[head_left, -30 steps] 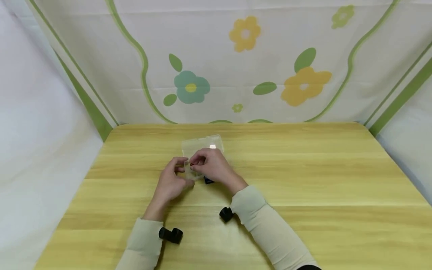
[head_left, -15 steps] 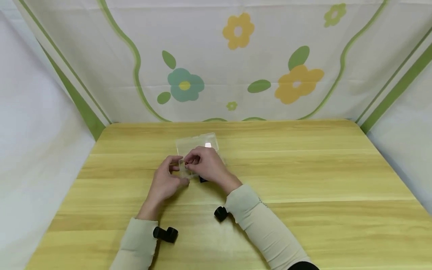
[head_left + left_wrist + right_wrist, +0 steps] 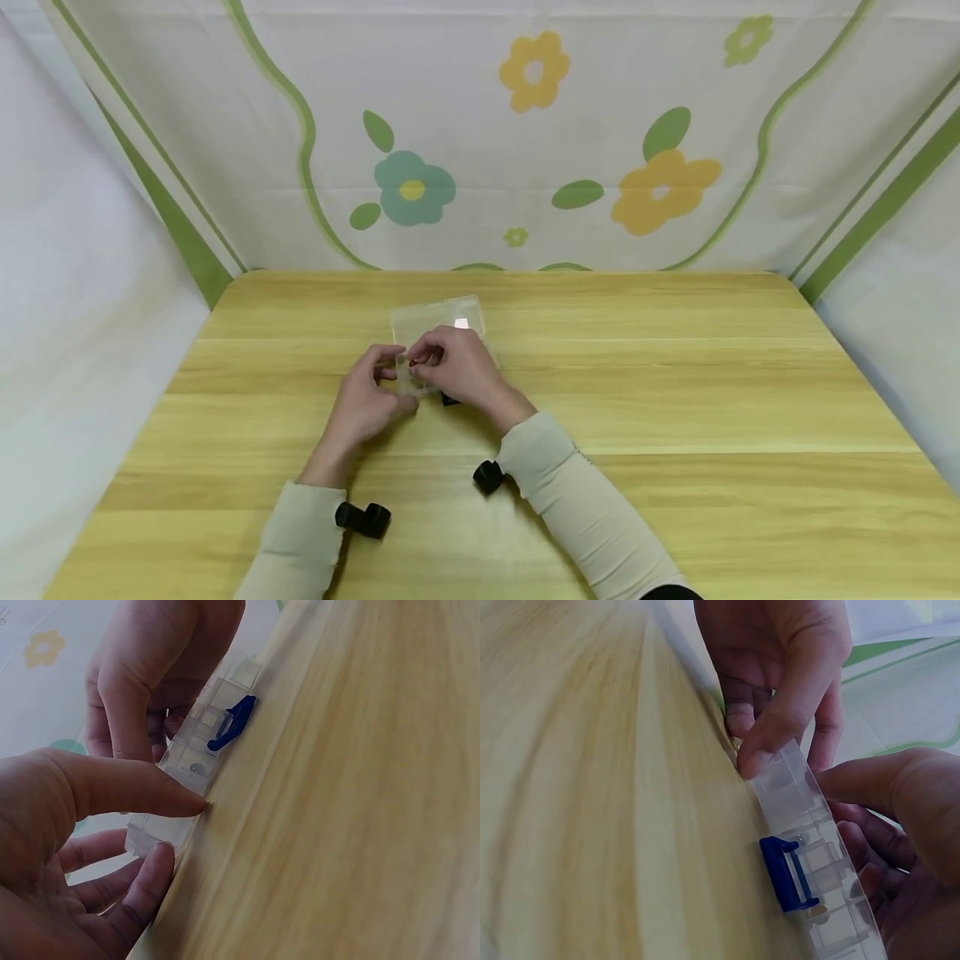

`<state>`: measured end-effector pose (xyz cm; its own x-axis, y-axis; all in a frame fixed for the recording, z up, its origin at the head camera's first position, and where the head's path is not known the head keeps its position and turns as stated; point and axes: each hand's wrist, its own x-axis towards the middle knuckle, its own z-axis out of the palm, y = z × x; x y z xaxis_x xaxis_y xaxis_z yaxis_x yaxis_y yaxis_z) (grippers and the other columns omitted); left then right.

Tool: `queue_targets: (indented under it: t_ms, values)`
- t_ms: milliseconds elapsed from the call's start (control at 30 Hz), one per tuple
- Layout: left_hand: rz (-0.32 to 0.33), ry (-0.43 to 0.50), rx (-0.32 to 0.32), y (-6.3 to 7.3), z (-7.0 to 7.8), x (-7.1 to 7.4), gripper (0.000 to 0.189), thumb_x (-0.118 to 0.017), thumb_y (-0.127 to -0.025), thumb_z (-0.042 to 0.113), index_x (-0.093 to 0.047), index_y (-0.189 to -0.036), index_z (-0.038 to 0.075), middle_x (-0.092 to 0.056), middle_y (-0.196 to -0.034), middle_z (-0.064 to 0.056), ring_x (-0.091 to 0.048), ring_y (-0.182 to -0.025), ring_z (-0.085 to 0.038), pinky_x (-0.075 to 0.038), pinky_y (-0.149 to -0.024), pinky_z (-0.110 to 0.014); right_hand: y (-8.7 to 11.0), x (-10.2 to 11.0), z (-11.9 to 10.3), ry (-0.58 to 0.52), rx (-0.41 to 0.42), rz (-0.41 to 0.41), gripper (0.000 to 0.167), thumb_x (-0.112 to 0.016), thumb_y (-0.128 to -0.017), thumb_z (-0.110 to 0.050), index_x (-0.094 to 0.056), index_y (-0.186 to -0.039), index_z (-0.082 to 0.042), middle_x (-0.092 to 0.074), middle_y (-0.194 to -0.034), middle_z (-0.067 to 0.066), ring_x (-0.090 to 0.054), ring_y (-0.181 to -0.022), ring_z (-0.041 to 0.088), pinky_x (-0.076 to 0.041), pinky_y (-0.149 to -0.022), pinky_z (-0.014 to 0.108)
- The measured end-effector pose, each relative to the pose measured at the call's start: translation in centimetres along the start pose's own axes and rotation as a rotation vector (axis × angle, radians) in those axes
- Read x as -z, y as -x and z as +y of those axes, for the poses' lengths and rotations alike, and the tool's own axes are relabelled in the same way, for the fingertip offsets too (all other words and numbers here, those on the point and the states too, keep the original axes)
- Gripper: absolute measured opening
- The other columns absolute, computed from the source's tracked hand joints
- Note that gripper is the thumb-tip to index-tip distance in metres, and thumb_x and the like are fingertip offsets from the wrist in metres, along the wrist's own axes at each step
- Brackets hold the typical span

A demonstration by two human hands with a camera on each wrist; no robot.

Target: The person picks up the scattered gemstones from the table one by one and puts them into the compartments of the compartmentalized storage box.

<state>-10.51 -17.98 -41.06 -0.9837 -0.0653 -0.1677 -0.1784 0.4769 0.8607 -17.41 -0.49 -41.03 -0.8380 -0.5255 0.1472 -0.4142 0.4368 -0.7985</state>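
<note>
A clear plastic compartment box stands on the table with its lid raised behind it. A dark blue latch sits on its front side. My left hand grips the box's left end, the thumb at the front and the fingers round the far side. My right hand is over the compartments, thumb and forefinger pinching a small red piece; its kind is too small to tell. In the left wrist view a small round clear piece shows inside the box. The right hand hides much of the box.
The wood-grain table reaches out on all sides of the box. A white cloth with printed flowers hangs behind its far edge. Each sleeve carries a black wrist camera.
The head view has shifted slightly, so everything sits a little further left in it. Both hands keep almost the same pose at the box, the red piece still pinched in the right.
</note>
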Motion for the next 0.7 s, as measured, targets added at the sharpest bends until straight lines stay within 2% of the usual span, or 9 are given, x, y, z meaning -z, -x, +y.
queue_targets:
  t_ms: [267, 467, 600, 700]
  values:
    - [-0.002, 0.02, 0.021, 0.3, -0.1, -0.2, 0.078, -0.085, -0.08, 0.0, -0.055, -0.151, 0.011, -0.064, -0.14, -0.022, -0.06, -0.129, -0.036, -0.056, -0.095, -0.043, 0.4, 0.0, 0.0, -0.006, -0.017, -0.017, 0.01, -0.083, -0.094, -0.01, -0.082, -0.104, -0.009, -0.076, -0.099, 0.002, -0.067, -0.085, 0.01, -0.057, -0.077, 0.021]
    - [0.005, 0.025, 0.014, 0.2, -0.3, -0.4, 0.08, -0.085, -0.079, -0.001, -0.055, -0.152, 0.012, -0.062, -0.143, -0.021, -0.059, -0.13, -0.036, -0.056, -0.099, -0.045, 0.5, 0.5, 0.5, -0.061, 0.001, 0.011, 0.008, -0.081, -0.095, -0.009, -0.082, -0.103, -0.008, -0.076, -0.096, 0.003, -0.066, -0.081, 0.009, -0.057, -0.073, 0.022]
    - [-0.004, 0.027, -0.001, 0.2, -0.3, -0.4, 0.084, -0.086, -0.08, -0.001, -0.051, -0.156, 0.011, -0.059, -0.149, -0.022, -0.059, -0.131, -0.037, -0.057, -0.101, -0.048, 0.8, 1.8, 0.7, -0.059, 0.008, 0.048, 0.008, -0.081, -0.096, -0.012, -0.082, -0.103, -0.01, -0.076, -0.096, 0.001, -0.065, -0.081, 0.011, -0.057, -0.073, 0.025]
    - [-0.026, 0.007, -0.014, 0.4, 0.0, 0.0, 0.087, -0.089, -0.085, 0.01, -0.045, -0.16, 0.012, -0.052, -0.157, -0.02, -0.058, -0.133, -0.038, -0.058, -0.102, -0.049, 1.3, 3.5, 1.0, -0.024, -0.002, 0.067, 0.012, -0.08, -0.097, -0.018, -0.082, -0.107, -0.01, -0.078, -0.102, 0.003, -0.07, -0.088, 0.017, -0.06, -0.08, 0.032]
